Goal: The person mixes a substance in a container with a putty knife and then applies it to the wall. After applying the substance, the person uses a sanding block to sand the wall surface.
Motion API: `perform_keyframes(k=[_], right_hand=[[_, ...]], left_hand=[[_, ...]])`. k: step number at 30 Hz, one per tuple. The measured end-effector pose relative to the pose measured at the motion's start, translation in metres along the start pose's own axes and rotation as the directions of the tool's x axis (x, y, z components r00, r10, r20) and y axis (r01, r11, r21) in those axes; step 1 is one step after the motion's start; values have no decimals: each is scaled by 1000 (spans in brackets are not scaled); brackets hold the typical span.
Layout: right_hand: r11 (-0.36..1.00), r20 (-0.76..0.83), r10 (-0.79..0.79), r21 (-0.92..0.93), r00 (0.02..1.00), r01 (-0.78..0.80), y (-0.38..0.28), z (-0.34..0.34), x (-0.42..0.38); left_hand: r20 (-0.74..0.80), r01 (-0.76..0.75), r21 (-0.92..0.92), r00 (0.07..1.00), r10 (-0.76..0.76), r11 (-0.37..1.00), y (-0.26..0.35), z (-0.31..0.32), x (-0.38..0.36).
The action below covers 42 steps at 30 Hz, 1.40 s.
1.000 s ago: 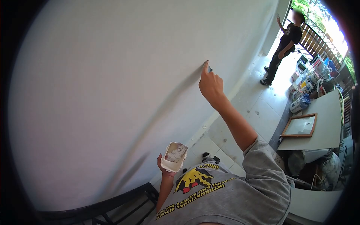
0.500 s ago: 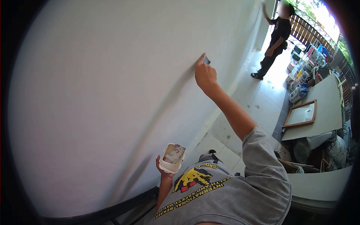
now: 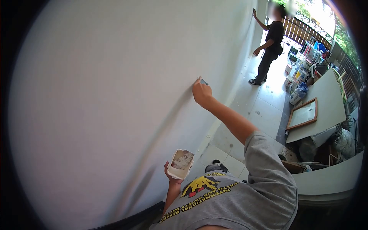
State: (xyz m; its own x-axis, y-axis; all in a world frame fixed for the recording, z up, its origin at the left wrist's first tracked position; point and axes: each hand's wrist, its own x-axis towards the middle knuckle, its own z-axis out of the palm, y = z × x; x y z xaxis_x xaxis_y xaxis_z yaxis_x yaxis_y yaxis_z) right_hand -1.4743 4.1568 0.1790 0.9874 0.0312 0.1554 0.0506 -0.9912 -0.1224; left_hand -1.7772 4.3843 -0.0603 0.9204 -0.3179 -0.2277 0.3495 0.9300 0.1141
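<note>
My right hand reaches out to the white wall, its fingers closed on a small grey scraper blade. The index finger lies along the blade, right at the wall surface. Lower down, my left hand grips a cream plastic tub from its left side and underneath. Inside the tub is whitish-grey putty, heaped toward the upper right. Most of the left fingers are hidden behind the tub.
Further along the wall a person in dark clothes stands with one hand on it. Buckets and other items line the right side. A wood-framed panel rests on a large board. Light floor tiles run between.
My right hand has moved down the wall with the scraper. The view has shifted slightly, and the tub sits a little further right. The other person's raised hand is lower.
</note>
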Motion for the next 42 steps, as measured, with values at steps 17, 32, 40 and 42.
perform_keyframes(k=[17, 32, 40, 42], right_hand=[[995, 179, -97, -14, 979, 101, 20, 31, -41], [723, 95, 126, 673, 987, -157, 91, 112, -195], [756, 50, 246, 615, 968, -224, 98, 148, -225], [744, 57, 277, 619, 959, -251, 92, 150, -228]], left_hand=[[-103, -81, 28, 991, 84, 996, -11, 20, -4], [7, -79, 113, 997, 79, 990, -17, 43, -3], [-59, -56, 12, 997, 56, 998, -7, -1, 9], [-47, -57, -8, 997, 56, 998, -7, -12, 11]])
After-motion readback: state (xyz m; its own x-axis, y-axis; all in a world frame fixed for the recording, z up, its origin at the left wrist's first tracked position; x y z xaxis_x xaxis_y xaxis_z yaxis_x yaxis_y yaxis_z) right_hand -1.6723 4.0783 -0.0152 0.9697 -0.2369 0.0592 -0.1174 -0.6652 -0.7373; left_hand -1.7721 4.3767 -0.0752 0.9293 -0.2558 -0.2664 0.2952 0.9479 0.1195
